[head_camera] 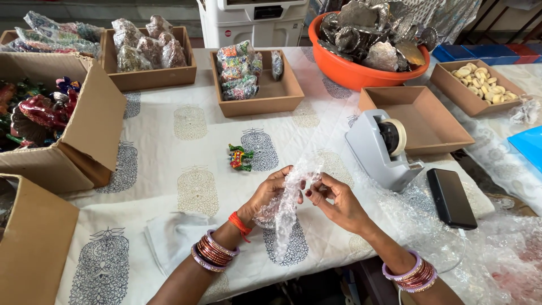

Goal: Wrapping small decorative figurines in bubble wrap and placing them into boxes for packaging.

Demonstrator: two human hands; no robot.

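Observation:
Both my hands hold a piece of clear bubble wrap (289, 202) above the printed tablecloth (186, 141). My left hand (270, 195) cups the wrap from the left, and the wrap looks bunched around something I cannot make out. My right hand (334, 200) pinches its right edge. A small colourful painted figurine (239, 157) stands on the cloth just beyond my left hand. A grey tape dispenser (381, 148) with a roll of tape sits to the right of my right hand.
A black phone (450, 197) lies right of the dispenser on loose bubble wrap (491, 248). Shallow cardboard trays hold wrapped items (240, 70), more wrapped items (148, 48) and pale pieces (483, 82); one tray (420, 121) is bare. An orange bowl (350, 70) holds metallic pieces. Open cardboard box (84, 130) at left.

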